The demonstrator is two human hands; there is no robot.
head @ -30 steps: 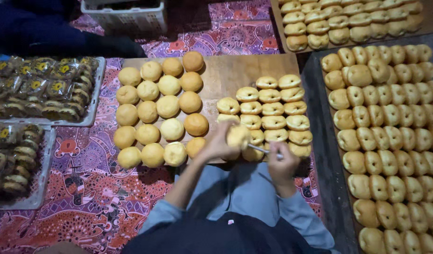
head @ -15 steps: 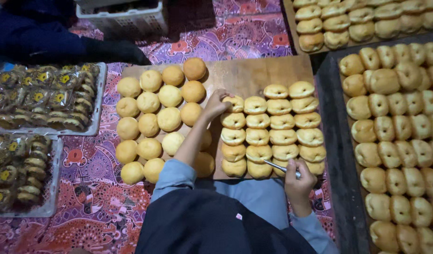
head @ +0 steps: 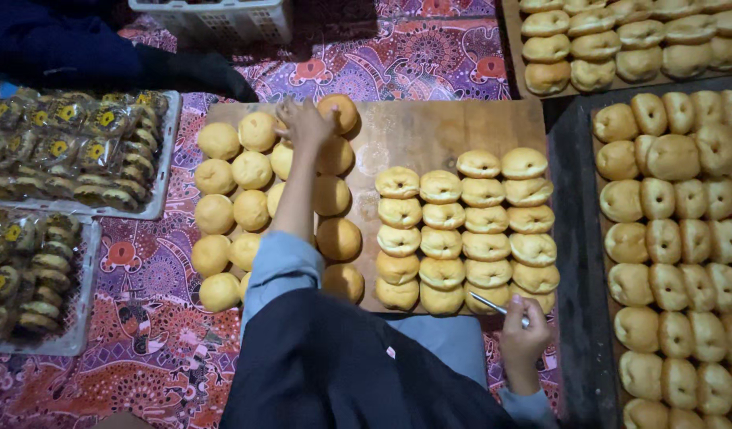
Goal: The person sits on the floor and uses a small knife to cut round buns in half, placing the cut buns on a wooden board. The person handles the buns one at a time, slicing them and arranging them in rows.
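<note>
The left hand [head: 302, 123] reaches to the far rows of round buns [head: 255, 171], fingers curled over one bun near the far edge of the wooden board [head: 437, 131]. The right hand [head: 523, 332] grips a thin metal tool [head: 493, 303] at the near edge, beside the split buns [head: 465, 230]. Bare board shows between the groups.
</note>
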